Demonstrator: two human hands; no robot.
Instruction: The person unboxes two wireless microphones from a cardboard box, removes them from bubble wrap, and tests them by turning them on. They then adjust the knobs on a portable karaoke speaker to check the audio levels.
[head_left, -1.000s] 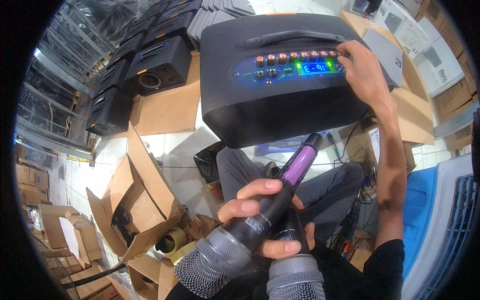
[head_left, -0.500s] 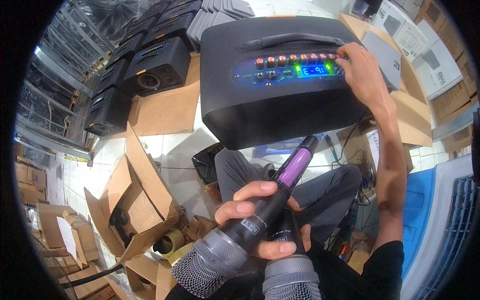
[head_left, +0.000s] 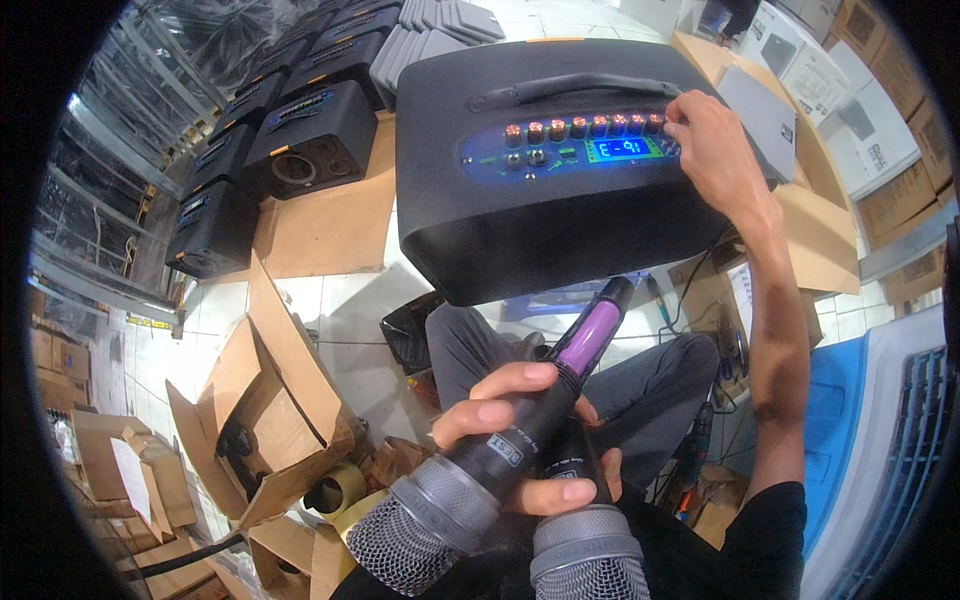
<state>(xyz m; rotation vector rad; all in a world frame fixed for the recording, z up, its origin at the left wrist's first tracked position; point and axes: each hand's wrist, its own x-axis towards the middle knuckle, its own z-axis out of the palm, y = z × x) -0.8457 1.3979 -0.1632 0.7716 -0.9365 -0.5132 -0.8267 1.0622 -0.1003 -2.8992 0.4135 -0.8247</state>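
My left hand (head_left: 540,440) is closed around two black wireless microphones, held crossed with their heads toward me. One microphone (head_left: 440,515) has a silver mesh head and a purple band near its far end. The other microphone (head_left: 588,555) lies under it, its lower end hidden. Beyond them stands a large black portable speaker (head_left: 560,235) with a carry handle (head_left: 580,88) and a lit control panel (head_left: 490,158). My right hand (head_left: 715,150) pinches at the right end of the row of copper-topped knobs (head_left: 579,128), beside a blue display (head_left: 618,149). Its fingertips partly hide the knob there.
Several black speakers (head_left: 315,140) stand at the far left, near grey panels (head_left: 420,55). An open cardboard box (head_left: 265,420) and a tape roll (head_left: 335,490) lie at left. White cartons (head_left: 800,60) are stacked far right; a blue and white unit (head_left: 860,430) stands near right.
My right hand stays at the panel's right end, its fingers slightly shifted. Green lights beside the display have gone dark. The microphones have barely moved.
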